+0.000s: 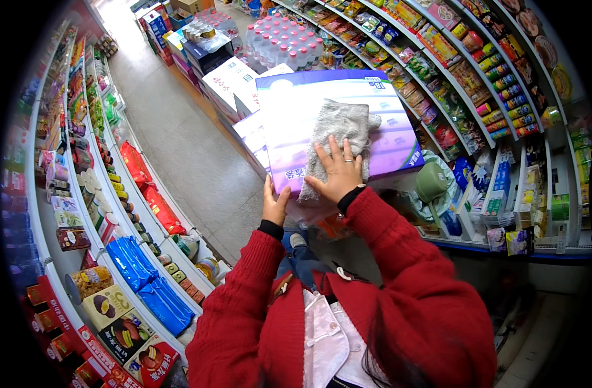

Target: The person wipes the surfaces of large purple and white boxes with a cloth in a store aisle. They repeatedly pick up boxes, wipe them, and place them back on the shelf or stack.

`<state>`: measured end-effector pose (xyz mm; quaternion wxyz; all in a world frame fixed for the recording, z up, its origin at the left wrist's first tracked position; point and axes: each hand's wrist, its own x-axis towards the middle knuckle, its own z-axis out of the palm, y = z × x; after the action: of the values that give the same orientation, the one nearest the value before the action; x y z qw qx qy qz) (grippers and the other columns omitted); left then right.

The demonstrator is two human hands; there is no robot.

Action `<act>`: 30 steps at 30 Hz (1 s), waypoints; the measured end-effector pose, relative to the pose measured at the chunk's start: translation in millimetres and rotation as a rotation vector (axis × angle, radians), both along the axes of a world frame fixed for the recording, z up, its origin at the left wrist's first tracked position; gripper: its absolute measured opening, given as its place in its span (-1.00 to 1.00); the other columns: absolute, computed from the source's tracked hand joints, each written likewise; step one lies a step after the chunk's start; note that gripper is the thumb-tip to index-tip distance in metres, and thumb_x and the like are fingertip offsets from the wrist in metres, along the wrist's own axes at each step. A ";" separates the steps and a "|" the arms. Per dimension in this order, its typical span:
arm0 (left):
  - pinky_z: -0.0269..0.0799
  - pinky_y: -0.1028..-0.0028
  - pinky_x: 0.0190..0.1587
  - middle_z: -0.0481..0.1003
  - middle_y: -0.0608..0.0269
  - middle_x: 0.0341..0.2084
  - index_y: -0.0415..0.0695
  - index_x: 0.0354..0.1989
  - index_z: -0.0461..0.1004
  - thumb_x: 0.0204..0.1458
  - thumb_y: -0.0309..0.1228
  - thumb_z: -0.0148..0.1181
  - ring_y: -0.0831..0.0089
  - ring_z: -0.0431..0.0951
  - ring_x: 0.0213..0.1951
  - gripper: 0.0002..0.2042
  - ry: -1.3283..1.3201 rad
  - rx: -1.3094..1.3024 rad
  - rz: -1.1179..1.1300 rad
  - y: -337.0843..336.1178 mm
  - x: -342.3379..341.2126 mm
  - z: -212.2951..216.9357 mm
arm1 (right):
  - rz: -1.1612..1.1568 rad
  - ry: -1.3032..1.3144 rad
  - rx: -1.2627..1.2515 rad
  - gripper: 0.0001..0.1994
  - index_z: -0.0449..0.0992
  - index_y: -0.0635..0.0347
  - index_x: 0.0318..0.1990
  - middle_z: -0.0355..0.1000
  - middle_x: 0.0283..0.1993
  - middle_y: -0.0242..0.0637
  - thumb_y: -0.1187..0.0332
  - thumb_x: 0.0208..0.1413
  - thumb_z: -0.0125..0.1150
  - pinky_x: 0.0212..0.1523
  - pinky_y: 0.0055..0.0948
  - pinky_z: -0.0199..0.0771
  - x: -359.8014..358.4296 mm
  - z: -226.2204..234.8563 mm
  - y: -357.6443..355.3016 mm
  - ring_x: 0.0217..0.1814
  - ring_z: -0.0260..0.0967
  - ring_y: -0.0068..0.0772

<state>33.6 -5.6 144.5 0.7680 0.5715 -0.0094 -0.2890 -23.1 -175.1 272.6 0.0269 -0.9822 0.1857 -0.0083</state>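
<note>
Red knitted sleeves (pixel 399 249) are closest, and both my arms reach out to a big purple and white cardboard box (pixel 286 126). The box is right in front of me, with its wide side facing up. A crumpled, light grey, fuzzy cloth (pixel 343 123) lies on it, near the middle, and runs down to the near edge.

My right hand (pixel 341 176) is flat on the cloth, with its fingers spread out. It does not look like it is pinching the cloth. My left hand (pixel 274 204) is at the near left corner of the box, with the thumb up by the edge. I cannot tell if the other fingers curl under to hold on tight.

How much is done? The cloth is on the box and under my hand, so I think the job is part way and not finished. The cloth covers just a strip of the top. Bare parts show on both sides, and I cannot tell which ones the cloth has touched. The left part looks shiny, but that may just be light.

Past the box are white cardboard boxes (pixel 234 81) and a pack of clear bottles with pink caps (pixel 283 44). The cloth is not on those, and I cannot tell if they need a turn.
</note>
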 end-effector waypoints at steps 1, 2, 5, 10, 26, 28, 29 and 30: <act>0.22 0.37 0.08 0.15 -0.10 0.11 -0.33 0.26 -0.18 -0.11 -0.23 0.26 0.25 0.25 0.09 -0.13 -0.012 -0.032 0.008 -5.6 6.9 -5.9 | 0.015 0.049 -0.026 -0.22 0.05 -0.21 0.27 -0.21 0.39 -0.22 -0.29 -0.11 -0.01 0.20 0.29 -0.23 6.1 -2.2 1.7 0.41 -0.35 0.03; 0.22 0.37 0.08 0.17 -0.11 0.10 -0.35 0.25 -0.19 -0.12 -0.24 0.27 0.25 0.26 0.08 -0.12 -0.024 -0.063 0.016 -8.3 11.2 -11.3 | 0.025 0.069 -0.025 -0.23 0.05 -0.21 0.27 -0.21 0.39 -0.24 -0.29 -0.10 -0.02 0.20 0.29 -0.23 7.6 -2.6 0.9 0.41 -0.34 0.02; 0.23 0.38 0.08 0.22 -0.10 0.06 -0.40 0.24 -0.19 -0.15 -0.31 0.28 0.27 0.32 0.03 -0.12 0.000 -0.075 -0.036 -8.7 15.2 -4.5 | 0.043 0.097 -0.049 -0.27 0.06 -0.24 0.27 -0.20 0.39 -0.32 -0.25 -0.06 -0.03 0.21 0.28 -0.20 1.9 -4.6 -17.8 0.41 -0.32 -0.03; 0.24 0.44 0.05 0.32 -0.03 -0.01 -0.40 0.20 0.00 -0.17 -0.36 0.27 0.34 0.36 -0.01 -0.23 -0.110 -0.092 -0.020 -6.9 13.9 -2.7 | -0.343 0.124 -0.042 -0.32 -0.02 -0.26 0.29 -0.23 0.40 -0.29 -0.19 0.02 -0.10 0.22 0.25 -0.21 1.5 -15.6 -120.1 0.42 -0.34 -0.01; 0.31 0.37 -0.02 0.39 0.08 -0.12 -0.24 -0.03 0.28 -0.14 -0.43 0.21 0.31 0.42 -0.09 -0.55 0.026 -0.126 -0.022 -4.1 4.7 -26.1 | 0.691 0.096 -0.010 -0.59 0.39 -0.01 -0.05 0.25 0.10 -0.33 0.02 0.00 -0.02 0.24 0.04 -0.15 159.9 -26.5 33.1 0.25 0.04 -0.25; 0.22 0.37 0.05 0.29 0.00 -0.06 -0.30 0.15 0.14 -0.16 -0.31 0.27 0.28 0.32 -0.01 -0.32 -0.226 0.146 -0.005 -3.1 6.2 -39.3 | 0.659 -0.068 -0.015 -0.60 0.37 0.01 -0.08 0.27 0.03 -0.30 0.01 -0.02 0.00 0.20 0.05 -0.09 196.3 -34.8 11.1 0.21 0.07 -0.25; 0.19 0.36 0.08 0.25 -0.02 -0.03 -0.29 0.19 0.09 -0.15 -0.29 0.26 0.26 0.29 0.02 -0.28 -0.252 0.114 0.008 -5.3 6.6 -37.1 | 0.618 -0.125 -0.008 -0.58 0.36 -0.01 -0.04 0.26 0.06 -0.30 0.00 -0.01 -0.01 0.19 0.04 -0.08 213.8 -40.8 -3.0 0.22 0.06 -0.25; 0.16 0.35 0.10 0.21 -0.03 0.01 -0.28 0.23 0.03 -0.14 -0.27 0.25 0.24 0.26 0.04 -0.24 -0.278 0.081 0.021 -8.2 6.2 -34.8 | 0.576 -0.180 -0.001 -0.56 0.35 -0.02 -0.01 0.25 0.09 -0.31 -0.01 0.00 -0.03 0.19 0.03 -0.07 230.9 -46.2 -18.2 0.24 0.06 -0.25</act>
<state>39.8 -13.8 109.7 0.7384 0.6368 -0.0979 -0.1992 207.9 -193.3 226.3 0.0439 -0.9898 -0.1037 -0.0877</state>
